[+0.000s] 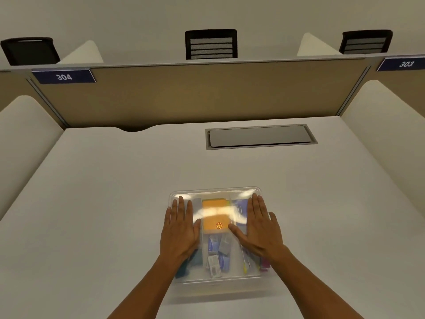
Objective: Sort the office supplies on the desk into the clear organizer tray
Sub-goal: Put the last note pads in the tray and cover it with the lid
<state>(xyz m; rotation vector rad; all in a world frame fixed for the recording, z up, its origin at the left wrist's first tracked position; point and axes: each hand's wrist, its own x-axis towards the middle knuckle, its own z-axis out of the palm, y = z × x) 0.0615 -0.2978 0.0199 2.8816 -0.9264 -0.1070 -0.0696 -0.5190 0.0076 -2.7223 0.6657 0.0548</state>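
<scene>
A clear organizer tray [216,191] with a clear lid sits on the white desk in front of me. Through the lid I see an orange pad [215,215], small blue and grey boxes [218,249], a teal item [194,263] at the left and a blue packet [240,208] at the right. My left hand [180,229] lies flat on the lid's left side, fingers spread. My right hand [258,226] lies flat on the lid's right side, thumb pointing inward. Neither hand grips anything.
The white desk [103,203] spreads around the tray. A grey cable hatch [259,137] is set into it at the back right. A tan partition [195,95] with signs 304 and 303 closes off the back, white side panels stand left and right, black chairs beyond.
</scene>
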